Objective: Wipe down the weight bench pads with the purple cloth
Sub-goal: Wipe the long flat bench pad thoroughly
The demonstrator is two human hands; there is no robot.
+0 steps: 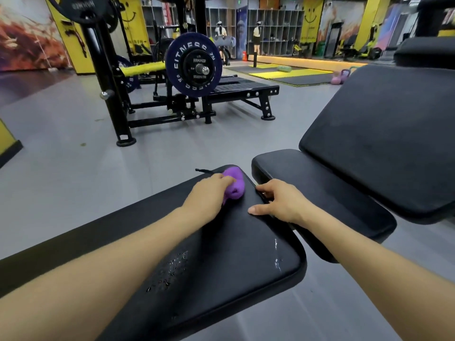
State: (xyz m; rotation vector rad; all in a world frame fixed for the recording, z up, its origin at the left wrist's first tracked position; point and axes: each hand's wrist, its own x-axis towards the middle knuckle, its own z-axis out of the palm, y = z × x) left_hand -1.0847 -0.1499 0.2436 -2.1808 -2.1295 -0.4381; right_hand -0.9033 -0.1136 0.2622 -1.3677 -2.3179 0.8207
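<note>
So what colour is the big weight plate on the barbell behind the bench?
Dark navy blue with white lettering, around a black hub, on the weight plate. The head view shows it clearly.

Smooth grey gym floor [73,148] spreads beyond the grip; far ahead-left stands a black steel rack [118,94] bearing a dark-blue lettered weight plate [193,66]; behind, grey open cubby shelves [275,30]; yellow smiley-face wall panels [311,18] flank them.

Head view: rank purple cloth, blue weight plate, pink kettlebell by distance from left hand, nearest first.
1. purple cloth: under the left hand, on the bench pad.
2. blue weight plate: ahead, on the rack's barbell.
3. pink kettlebell: far right, by the mats.
</note>
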